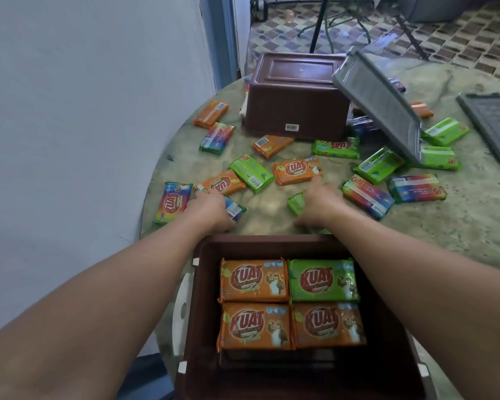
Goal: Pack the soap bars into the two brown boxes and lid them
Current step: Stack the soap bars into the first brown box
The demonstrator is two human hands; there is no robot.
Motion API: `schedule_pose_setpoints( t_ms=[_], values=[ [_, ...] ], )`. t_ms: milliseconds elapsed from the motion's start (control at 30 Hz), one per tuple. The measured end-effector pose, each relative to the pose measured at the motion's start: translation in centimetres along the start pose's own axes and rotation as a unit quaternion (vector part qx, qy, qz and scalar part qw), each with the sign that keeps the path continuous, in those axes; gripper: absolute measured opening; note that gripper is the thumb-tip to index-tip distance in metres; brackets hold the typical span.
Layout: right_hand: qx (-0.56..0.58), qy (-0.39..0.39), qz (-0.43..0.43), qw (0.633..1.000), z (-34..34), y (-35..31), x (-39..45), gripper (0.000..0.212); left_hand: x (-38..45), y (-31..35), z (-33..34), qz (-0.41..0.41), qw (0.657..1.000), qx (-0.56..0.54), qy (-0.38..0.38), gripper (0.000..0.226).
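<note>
The bench (459, 241) carries the open brown box (387, 327) nearest the person, four soap bars inside. Beyond it, left hand (214, 207) closes on a rainbow bar (235, 209); right hand (321, 200) covers a green bar (296, 202), grip unclear, presumably fetching more.

white wall (84, 111), round mottled table (459, 226), patterned floor (474, 39)

two brown boxes (296, 111), two grey lids (381, 108)

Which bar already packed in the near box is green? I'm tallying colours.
The green bar at the far right of the near box; the other three are orange.
</note>
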State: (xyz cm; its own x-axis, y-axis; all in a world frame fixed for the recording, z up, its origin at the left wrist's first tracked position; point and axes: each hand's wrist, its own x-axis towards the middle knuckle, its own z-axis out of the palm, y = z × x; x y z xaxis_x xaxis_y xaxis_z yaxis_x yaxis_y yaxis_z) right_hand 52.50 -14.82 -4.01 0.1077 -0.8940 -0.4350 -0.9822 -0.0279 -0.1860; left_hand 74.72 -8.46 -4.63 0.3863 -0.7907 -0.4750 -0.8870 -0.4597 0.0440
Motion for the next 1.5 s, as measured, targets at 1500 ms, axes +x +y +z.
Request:
schedule_pose_setpoints(
  t_ms=[1500],
  values=[
    [-0.153, 0.103, -0.374, 0.909, 3.7, 9.8, -18.6, 0.094, -19.7, -3.5, 7.5, 0.392, 0.889, 0.064, 0.226, 0.075]
  ],
)
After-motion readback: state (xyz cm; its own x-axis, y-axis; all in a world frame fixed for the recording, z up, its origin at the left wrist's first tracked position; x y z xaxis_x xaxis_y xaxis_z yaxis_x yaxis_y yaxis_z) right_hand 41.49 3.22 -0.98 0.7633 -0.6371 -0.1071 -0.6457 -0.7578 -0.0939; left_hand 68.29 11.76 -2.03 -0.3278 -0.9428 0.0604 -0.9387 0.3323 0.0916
